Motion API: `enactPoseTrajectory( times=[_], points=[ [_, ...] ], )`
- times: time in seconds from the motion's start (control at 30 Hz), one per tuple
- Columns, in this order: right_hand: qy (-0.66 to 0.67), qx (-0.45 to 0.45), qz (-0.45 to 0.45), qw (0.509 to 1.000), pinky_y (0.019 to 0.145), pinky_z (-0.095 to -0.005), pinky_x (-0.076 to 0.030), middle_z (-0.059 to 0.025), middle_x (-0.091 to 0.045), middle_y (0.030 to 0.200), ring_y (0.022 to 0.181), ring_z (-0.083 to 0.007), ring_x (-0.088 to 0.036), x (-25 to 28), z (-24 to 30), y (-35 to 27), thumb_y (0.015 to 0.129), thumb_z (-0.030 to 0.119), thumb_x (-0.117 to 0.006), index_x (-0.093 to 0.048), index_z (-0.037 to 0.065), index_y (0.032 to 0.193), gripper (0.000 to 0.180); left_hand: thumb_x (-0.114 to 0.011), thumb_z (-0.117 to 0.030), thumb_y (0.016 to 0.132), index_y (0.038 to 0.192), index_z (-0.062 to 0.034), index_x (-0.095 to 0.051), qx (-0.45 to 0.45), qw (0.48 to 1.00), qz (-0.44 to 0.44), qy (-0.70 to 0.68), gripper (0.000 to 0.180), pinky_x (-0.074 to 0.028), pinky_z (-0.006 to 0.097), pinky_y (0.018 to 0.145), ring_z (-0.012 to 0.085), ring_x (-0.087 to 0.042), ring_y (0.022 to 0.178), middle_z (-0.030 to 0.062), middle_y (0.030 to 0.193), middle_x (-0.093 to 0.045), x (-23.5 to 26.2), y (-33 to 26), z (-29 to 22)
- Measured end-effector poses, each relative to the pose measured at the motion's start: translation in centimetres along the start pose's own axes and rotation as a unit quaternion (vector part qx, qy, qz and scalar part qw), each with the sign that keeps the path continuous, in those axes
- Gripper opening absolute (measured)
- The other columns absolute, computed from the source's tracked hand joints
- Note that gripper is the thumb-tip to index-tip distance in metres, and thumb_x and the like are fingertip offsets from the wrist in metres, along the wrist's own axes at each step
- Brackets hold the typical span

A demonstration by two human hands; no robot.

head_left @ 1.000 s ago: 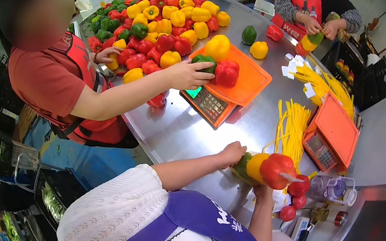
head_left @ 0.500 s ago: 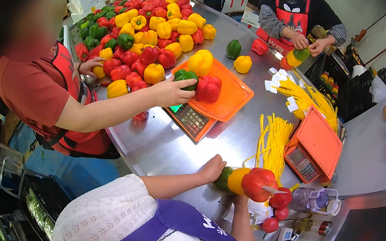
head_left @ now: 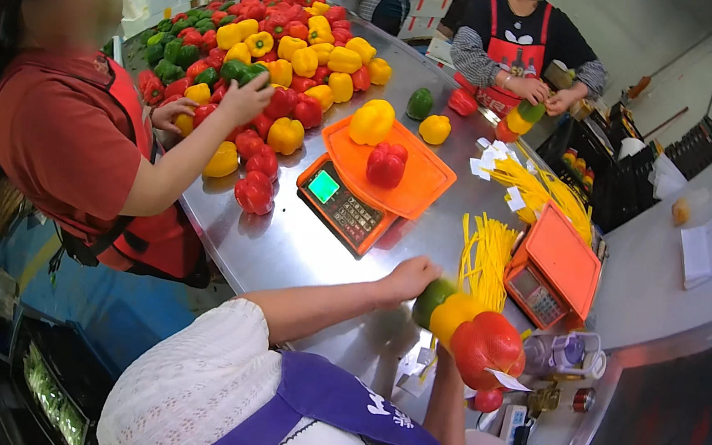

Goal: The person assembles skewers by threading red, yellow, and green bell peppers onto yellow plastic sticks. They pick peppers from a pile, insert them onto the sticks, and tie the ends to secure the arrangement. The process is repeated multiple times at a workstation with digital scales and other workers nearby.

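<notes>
Three glossy bell peppers point(head_left: 452, 317), green, yellow and red, are already forming a row above the steel bench point(head_left: 278, 250), long axis slanting, red end pointing lower right; the left hand point(head_left: 412, 280) is resting, fingers clenched, beside green, the right hand point(head_left: 444, 357) hiding its hold; farther, loose mixed-colour peppers point(head_left: 304, 61) are lying ungrouped
</notes>
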State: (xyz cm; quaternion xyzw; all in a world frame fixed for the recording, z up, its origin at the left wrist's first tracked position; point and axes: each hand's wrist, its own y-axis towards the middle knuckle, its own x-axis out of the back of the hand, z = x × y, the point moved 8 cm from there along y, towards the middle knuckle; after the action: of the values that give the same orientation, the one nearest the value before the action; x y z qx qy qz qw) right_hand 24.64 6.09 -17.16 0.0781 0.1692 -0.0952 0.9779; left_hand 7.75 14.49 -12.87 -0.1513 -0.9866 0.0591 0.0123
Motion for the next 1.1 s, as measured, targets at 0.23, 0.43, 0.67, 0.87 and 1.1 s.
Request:
enactPoseTrajectory(
  times=[0.23,0.43,0.67,0.87,1.1],
  points=[
    [-0.11,0.185,-0.026,0.976,0.08,-0.0288,-0.047,-0.0037,-0.06,0.098,0.091,-0.0114,-0.054,-4.9,17.3,6.1,0.099,0.02,-0.054,-0.056,0.003,0.11,0.021,-0.052,-0.034,0.099,0.095,-0.0108,-0.055,-0.102,0.98,0.144,-0.097,0.024,-0.038,0.022,0.055,0.0048,-0.046,0.065,-0.0042,0.078,-0.052,-0.5,1.1,-14.5],
    [-0.123,0.26,-0.049,0.957,0.065,-0.0202,-0.038,0.003,-0.05,0.082,0.072,-0.0059,-0.044,-11.5,28.5,5.1,0.099,0.012,-0.054,-0.055,0.005,0.094,0.008,-0.058,-0.023,0.098,0.091,-0.0066,-0.057,-0.243,0.95,0.186,-0.059,0.018,-0.042,0.021,0.064,0.0033,-0.048,0.073,-0.0042,0.08,-0.053,0.9,-5.0,-28.0],
    [0.015,0.183,0.17,0.968,0.062,-0.0172,-0.035,0.0033,-0.05,0.082,0.071,-0.0014,-0.044,-15.6,31.7,0.5,0.099,0.011,-0.054,-0.053,0.008,0.098,0.003,-0.059,-0.008,0.094,0.081,-0.0033,-0.042,-0.489,0.831,0.257,0.07,0.022,-0.046,0.027,0.073,0.0122,-0.054,0.084,0.0091,0.096,-0.06,1.7,-13.9,-33.3],
    [-0.196,0.213,0.278,0.916,0.076,-0.0214,-0.043,0.0015,-0.052,0.091,0.083,-0.0065,-0.05,-17.8,32.7,-3.2,0.094,0.001,-0.059,-0.054,0.004,0.101,0.009,-0.061,-0.004,0.091,0.081,-0.0045,-0.042,-0.473,0.785,0.317,0.245,0.022,-0.047,0.027,0.078,0.0143,-0.056,0.095,0.016,0.12,-0.061,2.7,-17.2,-31.4],
    [-0.572,0.295,0.339,0.686,0.076,-0.0386,-0.049,-0.0095,-0.059,0.097,0.088,-0.0296,-0.059,-20.0,31.1,-6.3,0.083,0.001,-0.065,-0.057,0.007,0.103,0.022,-0.068,-0.005,0.085,0.087,-0.0037,-0.046,-0.466,0.703,0.392,0.367,0.021,-0.051,0.036,0.08,0.0316,-0.058,0.098,0.0128,0.117,-0.058,2.0,-19.6,-27.8]
  ],
)
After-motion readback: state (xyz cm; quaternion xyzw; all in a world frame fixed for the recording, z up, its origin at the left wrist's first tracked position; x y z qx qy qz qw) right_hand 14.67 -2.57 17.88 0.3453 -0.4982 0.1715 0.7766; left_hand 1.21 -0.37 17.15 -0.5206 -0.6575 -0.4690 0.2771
